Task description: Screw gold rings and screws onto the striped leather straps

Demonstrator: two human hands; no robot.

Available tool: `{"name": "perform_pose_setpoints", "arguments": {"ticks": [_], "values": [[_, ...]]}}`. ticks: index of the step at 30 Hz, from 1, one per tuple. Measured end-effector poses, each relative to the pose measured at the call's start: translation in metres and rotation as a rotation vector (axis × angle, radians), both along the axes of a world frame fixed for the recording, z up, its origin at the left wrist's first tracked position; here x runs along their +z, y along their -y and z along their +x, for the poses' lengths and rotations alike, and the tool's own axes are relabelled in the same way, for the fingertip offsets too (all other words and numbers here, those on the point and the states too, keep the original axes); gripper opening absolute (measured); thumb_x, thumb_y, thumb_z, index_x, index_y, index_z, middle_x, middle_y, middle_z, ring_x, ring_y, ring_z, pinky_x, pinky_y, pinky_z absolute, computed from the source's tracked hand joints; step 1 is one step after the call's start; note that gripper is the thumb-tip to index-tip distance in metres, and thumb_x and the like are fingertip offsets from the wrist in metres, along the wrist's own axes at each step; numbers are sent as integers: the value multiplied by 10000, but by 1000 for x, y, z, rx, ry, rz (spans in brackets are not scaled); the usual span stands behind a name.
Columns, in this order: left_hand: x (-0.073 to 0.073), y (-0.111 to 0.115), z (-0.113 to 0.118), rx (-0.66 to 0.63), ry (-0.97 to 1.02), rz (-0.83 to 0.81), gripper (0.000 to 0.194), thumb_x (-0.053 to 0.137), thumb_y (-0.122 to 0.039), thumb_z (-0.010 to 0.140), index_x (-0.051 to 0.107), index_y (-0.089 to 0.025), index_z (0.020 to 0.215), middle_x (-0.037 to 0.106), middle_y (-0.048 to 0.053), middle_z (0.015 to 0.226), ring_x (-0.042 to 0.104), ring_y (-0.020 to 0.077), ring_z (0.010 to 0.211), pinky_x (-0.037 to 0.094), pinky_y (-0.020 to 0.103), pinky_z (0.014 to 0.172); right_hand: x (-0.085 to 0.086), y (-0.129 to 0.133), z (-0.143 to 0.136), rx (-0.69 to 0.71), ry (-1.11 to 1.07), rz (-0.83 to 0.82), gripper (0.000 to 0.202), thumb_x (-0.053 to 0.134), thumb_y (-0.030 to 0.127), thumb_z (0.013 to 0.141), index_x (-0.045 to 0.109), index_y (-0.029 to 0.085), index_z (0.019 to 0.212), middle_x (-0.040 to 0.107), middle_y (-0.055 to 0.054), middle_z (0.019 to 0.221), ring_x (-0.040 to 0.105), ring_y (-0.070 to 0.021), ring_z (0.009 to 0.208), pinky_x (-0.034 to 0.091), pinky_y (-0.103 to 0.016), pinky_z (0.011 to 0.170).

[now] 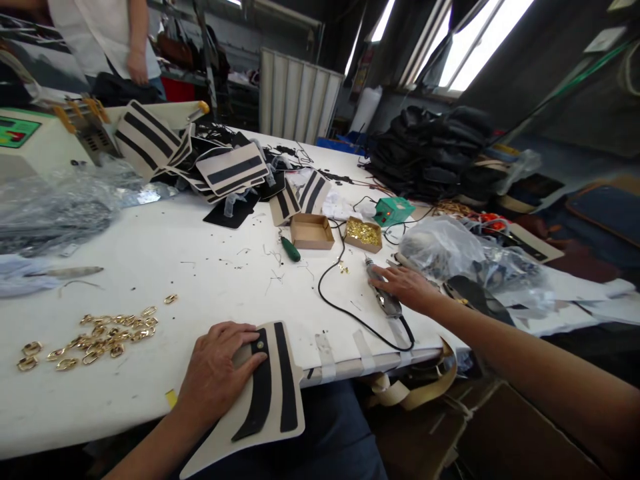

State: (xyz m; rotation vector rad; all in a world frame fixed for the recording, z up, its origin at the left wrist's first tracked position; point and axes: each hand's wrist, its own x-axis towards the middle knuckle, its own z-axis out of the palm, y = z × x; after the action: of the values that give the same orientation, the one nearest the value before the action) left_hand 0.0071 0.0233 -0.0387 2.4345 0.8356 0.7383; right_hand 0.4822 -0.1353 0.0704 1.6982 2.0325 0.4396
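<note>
My left hand point(220, 367) holds a beige panel point(295, 410) at the table's front edge, with thumb and fingers pressing a black strip point(263, 387) near a small round metal piece point(260, 345). The strip's lower end curls away from the panel, and the panel's lower part hangs over my lap. To the right, my right hand point(407, 287) has its fingers around a grey corded electric screwdriver point(387, 300). That tool lies low at the tabletop, its thin tip pointing away from me. Tiny gold pieces point(343, 267) are scattered close to the tip.
Gold buckle-like rings point(100, 337) lie at left. Beyond are a green-handled tool point(290, 249), an open cardboard box point(313, 232), a box of gold pieces point(363, 233) and a green power unit point(394, 211). Striped panels point(233, 167) pile up behind; a person point(105, 40) stands back left.
</note>
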Motion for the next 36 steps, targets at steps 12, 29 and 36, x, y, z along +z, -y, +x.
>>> {"name": "perform_pose_setpoints", "arguments": {"ticks": [12,29,36], "values": [[7,2,0,13,-20,-27,247,727,-416,900,764,-302,1116,753,45,1260,595,333,1247,466,530,1024,5,20,-45,-340,-852,560,331,675,278,807,722,174,1117,725,-179,1240,603,-398,1262,383,-598,1148],[11,1,-2,-4,11,-58,238,773,-375,882,762,-265,1092,761,55,1240,597,312,1232,460,509,1015,43,-67,-221,-329,-2375,486,442,912,518,728,592,243,856,586,18,875,628,-147,793,629,-329,820],[13,2,-1,40,15,-90,243,832,-361,828,769,-272,1045,771,23,1210,598,300,1204,458,497,988,12,-105,-283,-374,-2440,618,448,884,487,770,531,260,926,457,88,701,457,-78,497,521,-226,486]]}}
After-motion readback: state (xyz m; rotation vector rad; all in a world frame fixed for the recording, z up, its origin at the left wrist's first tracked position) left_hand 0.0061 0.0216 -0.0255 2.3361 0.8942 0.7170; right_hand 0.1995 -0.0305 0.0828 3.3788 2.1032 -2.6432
